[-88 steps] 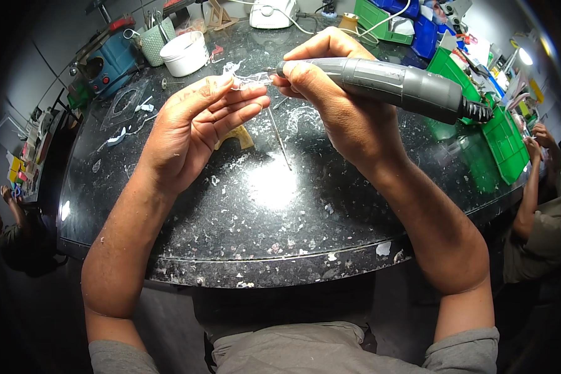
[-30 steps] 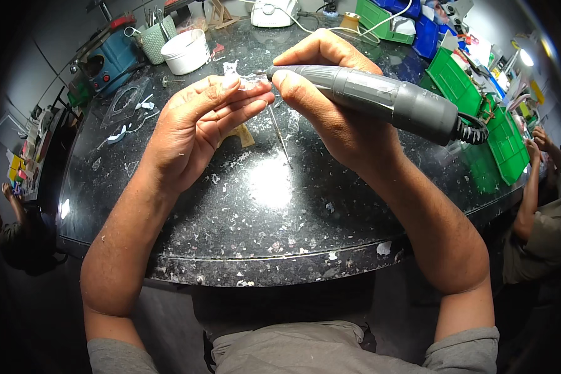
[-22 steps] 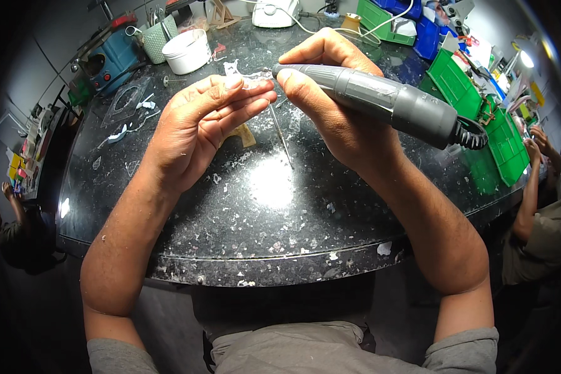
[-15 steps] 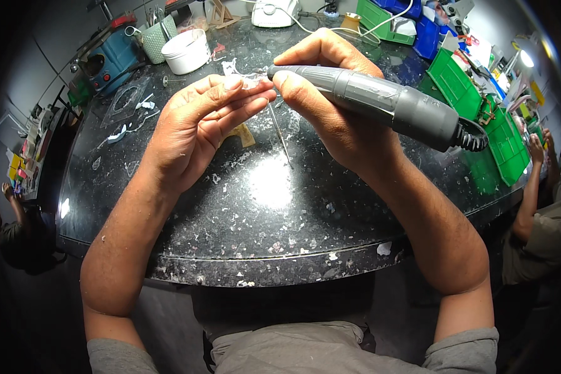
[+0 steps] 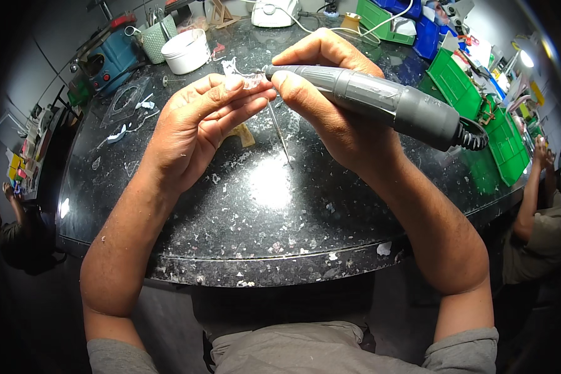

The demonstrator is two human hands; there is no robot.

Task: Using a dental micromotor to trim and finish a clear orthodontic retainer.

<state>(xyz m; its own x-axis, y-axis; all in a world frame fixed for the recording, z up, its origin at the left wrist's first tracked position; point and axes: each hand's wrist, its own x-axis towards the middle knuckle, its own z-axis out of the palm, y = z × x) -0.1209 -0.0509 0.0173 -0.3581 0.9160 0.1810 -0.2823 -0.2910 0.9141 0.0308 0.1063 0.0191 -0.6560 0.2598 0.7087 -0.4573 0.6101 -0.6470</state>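
A thin clear plastic dental aligner (image 5: 250, 81) with a ragged edge is pinched between the thumb and fingers of my left hand (image 5: 199, 112). My right hand (image 5: 336, 118) is wrapped round a dark grey rotary handpiece (image 5: 380, 100), whose coiled cord (image 5: 474, 138) leaves its right end. The handpiece's tip points left and meets or nearly meets the aligner; my fingers partly hide the spot, so contact cannot be told. Below my hands a slim metal hand tool (image 5: 280, 137) lies on the black bench, beside a small tan piece (image 5: 245, 135) partly covered by my left hand.
Plastic scraps and dust litter the black bench (image 5: 230, 212). At the back left stand a white tub (image 5: 187, 52), a green tool cup (image 5: 158, 42) and a blue machine (image 5: 109, 67). Green bins (image 5: 455, 81) line the right; a white box (image 5: 274, 14) is behind. Other people sit at both sides.
The aligner has tilted up a little between my left fingers, showing more of its curve. The handpiece's tip has shifted slightly left. Both arms stay nearly still.
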